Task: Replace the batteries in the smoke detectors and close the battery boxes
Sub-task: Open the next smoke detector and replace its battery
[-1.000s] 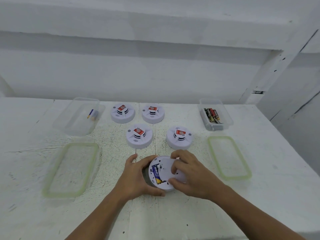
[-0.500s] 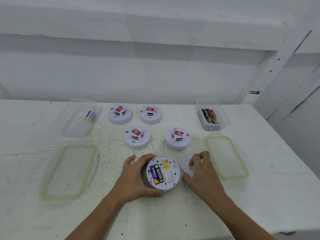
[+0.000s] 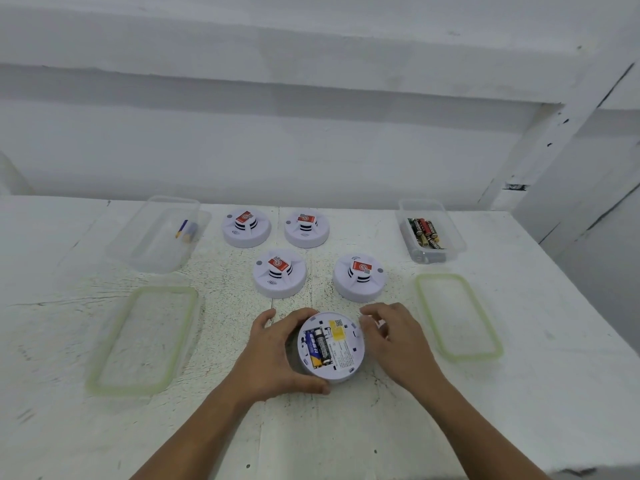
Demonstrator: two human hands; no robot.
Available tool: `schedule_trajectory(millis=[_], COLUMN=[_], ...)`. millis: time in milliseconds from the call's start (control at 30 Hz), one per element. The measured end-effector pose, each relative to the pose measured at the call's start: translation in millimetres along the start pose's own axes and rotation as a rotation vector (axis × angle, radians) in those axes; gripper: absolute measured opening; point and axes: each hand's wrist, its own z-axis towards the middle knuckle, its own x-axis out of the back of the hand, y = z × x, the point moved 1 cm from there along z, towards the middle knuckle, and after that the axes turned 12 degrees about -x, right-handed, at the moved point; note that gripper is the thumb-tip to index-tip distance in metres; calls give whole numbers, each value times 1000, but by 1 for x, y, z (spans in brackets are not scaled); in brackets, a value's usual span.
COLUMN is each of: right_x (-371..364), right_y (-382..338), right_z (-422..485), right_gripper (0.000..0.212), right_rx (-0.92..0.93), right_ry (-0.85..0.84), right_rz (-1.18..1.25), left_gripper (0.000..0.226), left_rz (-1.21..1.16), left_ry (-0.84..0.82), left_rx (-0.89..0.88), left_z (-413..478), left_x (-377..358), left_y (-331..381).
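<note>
White table [image 3: 519, 393] carries the upturned smoke detector [image 3: 330, 346] at its near centre, left hand [image 3: 273, 355] still cupped around it. Its batteries [image 3: 318, 346] sit exposed, and right hand [image 3: 391, 337], earlier out beside it gripping the cover, has slid back against its rim, fingers loosely curled; whether they pinch anything, I can't tell.

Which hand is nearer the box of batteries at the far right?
Right. The right hand lies nearer the battery box, beside the upturned detector; the left hand grips its other side.

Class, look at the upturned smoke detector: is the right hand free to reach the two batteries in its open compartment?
Probably yes. The batteries lie uncovered, the left hand grips only the detector's left rim, and the right hand is right beside it with nothing between.
</note>
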Motion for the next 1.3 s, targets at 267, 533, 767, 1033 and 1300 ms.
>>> schedule_trajectory(millis=[267,533,767,1033,1300], right_x=[-17,-24,-26,-28,-27], right_y=[-8,-6,-7,-5,-3], right_z=[-5,-11,-14,-14,-12], right_gripper=[14,10,9,10,14], right_rx=[-137,-197,-160,-140,-127], right_ry=[-205,-174,-162,-143,-152], right_rz=[290,459,455,441,412], left_gripper=[107,22,12,9,32], left_rz=[-63,-127,33,87,333], left_ry=[-54,212,279,232,-58], left_rx=[-66,-31,-18,31,-77], left_z=[-3,-6,2,6,15], left_x=[6,-4,-11,-8,18], left_y=[15,14,27,34,46])
